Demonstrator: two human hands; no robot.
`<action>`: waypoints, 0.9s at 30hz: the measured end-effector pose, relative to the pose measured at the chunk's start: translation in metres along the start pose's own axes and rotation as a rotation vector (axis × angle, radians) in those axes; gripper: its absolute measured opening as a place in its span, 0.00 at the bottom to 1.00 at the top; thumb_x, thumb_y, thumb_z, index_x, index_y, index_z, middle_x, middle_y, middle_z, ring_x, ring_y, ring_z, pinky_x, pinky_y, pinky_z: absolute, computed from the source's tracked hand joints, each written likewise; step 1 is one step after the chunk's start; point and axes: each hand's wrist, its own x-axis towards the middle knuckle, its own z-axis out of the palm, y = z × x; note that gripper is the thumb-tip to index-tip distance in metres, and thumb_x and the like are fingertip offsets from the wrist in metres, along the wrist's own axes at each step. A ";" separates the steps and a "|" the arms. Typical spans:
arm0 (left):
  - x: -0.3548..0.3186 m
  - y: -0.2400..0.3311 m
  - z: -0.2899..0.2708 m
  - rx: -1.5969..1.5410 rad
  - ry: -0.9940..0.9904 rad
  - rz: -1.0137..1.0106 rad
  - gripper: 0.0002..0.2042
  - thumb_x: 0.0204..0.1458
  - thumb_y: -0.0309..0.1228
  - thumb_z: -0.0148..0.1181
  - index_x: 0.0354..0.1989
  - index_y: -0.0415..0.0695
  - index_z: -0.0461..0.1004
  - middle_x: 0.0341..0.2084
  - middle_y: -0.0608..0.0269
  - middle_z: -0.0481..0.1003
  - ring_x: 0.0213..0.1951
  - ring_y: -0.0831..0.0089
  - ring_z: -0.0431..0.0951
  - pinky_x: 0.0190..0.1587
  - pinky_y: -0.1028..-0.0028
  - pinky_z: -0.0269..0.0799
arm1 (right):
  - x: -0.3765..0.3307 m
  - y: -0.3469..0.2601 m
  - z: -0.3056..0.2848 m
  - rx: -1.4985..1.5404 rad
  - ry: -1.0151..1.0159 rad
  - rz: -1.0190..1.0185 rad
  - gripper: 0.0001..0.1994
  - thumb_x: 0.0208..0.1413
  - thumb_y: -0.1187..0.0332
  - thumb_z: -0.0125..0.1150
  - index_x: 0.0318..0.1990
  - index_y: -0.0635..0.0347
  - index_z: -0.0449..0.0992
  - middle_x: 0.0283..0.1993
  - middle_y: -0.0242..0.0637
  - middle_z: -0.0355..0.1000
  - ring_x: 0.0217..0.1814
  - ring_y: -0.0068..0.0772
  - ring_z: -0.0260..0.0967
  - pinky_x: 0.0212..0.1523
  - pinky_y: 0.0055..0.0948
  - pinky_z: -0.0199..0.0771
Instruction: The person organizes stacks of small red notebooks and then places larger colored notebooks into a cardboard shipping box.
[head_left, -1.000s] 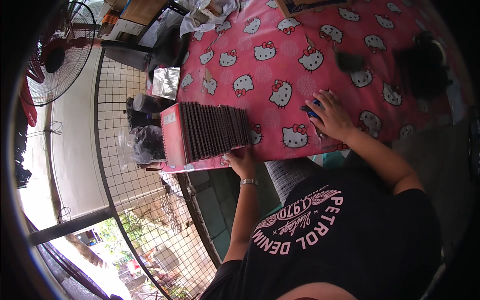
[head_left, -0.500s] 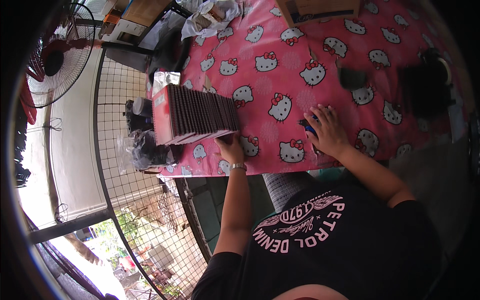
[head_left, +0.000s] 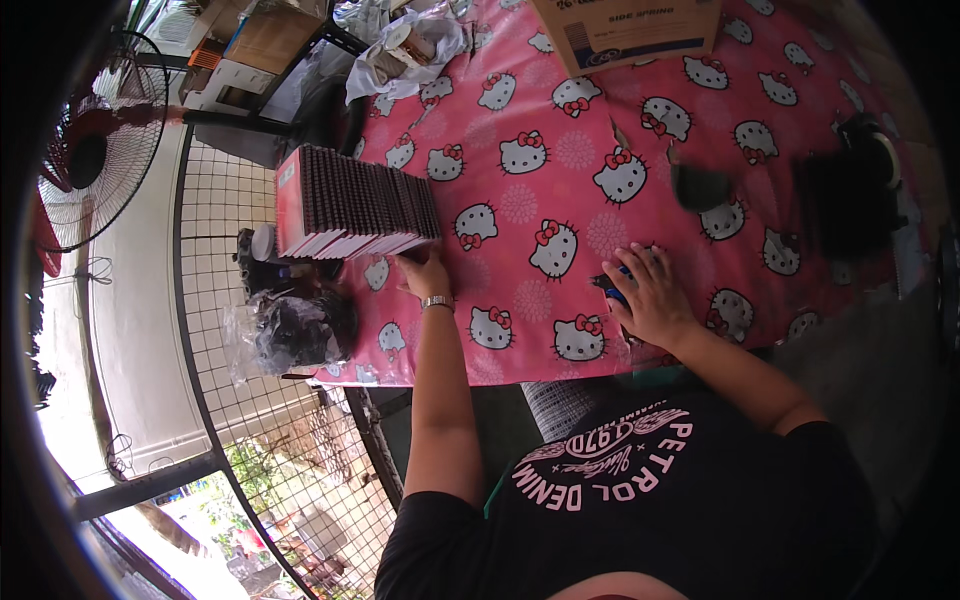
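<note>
A tight row of red-covered spiral notebooks (head_left: 355,205) stands on the table's left part, with dark coils facing up. My left hand (head_left: 425,277) is at their near right corner; its thumb lies along the near side and its other fingers are partly hidden against the row. Farther right, my right hand (head_left: 650,295) rests low on the table, fingers curved over a blue-and-black hand tool (head_left: 620,290). The tool's dark tip sticks out to the left; the palm covers the rest, so its exact kind does not show.
A pink cat-print cover (head_left: 520,310) lies over the table. A cardboard box (head_left: 630,35) stands at the far side, and a dark green block (head_left: 700,187) sits to the right. Black plastic-wrapped items (head_left: 305,325) crowd the left edge beside wire mesh (head_left: 215,215). A fan (head_left: 105,140) stands beyond.
The notebook row has slid left and away across the cover, and my left hand has gone with it. My right hand stays over the tool. The whole view has shifted slightly.
</note>
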 end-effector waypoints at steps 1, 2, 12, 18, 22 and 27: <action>0.004 0.000 -0.001 -0.031 -0.038 -0.011 0.47 0.46 0.44 0.68 0.72 0.45 0.47 0.67 0.60 0.63 0.68 0.62 0.60 0.69 0.46 0.19 | 0.000 0.000 0.001 -0.003 0.002 0.001 0.28 0.56 0.53 0.57 0.63 0.54 0.65 0.65 0.44 0.59 0.70 0.48 0.52 0.70 0.54 0.46; 0.008 0.000 -0.003 -0.061 -0.075 -0.024 0.48 0.46 0.43 0.69 0.72 0.45 0.47 0.67 0.59 0.63 0.68 0.62 0.60 0.69 0.47 0.17 | -0.001 0.000 0.002 -0.005 0.004 0.000 0.28 0.56 0.53 0.57 0.63 0.53 0.65 0.65 0.44 0.59 0.70 0.48 0.52 0.70 0.55 0.46; 0.043 -0.022 -0.010 -0.612 -0.395 0.096 0.43 0.46 0.27 0.69 0.69 0.37 0.49 0.64 0.49 0.61 0.65 0.60 0.62 0.69 0.53 0.47 | 0.011 -0.010 -0.013 -0.045 0.008 0.067 0.28 0.53 0.54 0.59 0.61 0.53 0.67 0.65 0.44 0.59 0.70 0.47 0.51 0.71 0.57 0.41; 0.123 -0.040 -0.047 -1.476 -0.397 -0.398 0.15 0.63 0.34 0.44 0.54 0.42 0.69 0.56 0.57 0.70 0.56 0.61 0.69 0.59 0.63 0.65 | 0.155 -0.055 0.011 0.682 0.195 0.009 0.28 0.55 0.56 0.59 0.60 0.61 0.67 0.61 0.52 0.64 0.67 0.51 0.57 0.68 0.51 0.50; 0.118 -0.010 -0.038 -1.363 -0.502 -0.440 0.22 0.64 0.44 0.42 0.59 0.44 0.68 0.58 0.60 0.70 0.55 0.63 0.70 0.60 0.59 0.64 | 0.279 -0.111 0.082 1.173 0.077 0.097 0.31 0.67 0.49 0.41 0.65 0.70 0.59 0.63 0.60 0.61 0.68 0.55 0.57 0.70 0.42 0.51; 0.078 0.010 -0.034 -1.435 -0.470 -0.292 0.23 0.64 0.44 0.42 0.61 0.43 0.65 0.58 0.59 0.70 0.58 0.62 0.69 0.62 0.60 0.63 | 0.306 -0.153 0.122 1.064 -0.017 0.178 0.34 0.68 0.46 0.32 0.68 0.70 0.54 0.71 0.62 0.50 0.74 0.61 0.44 0.73 0.44 0.45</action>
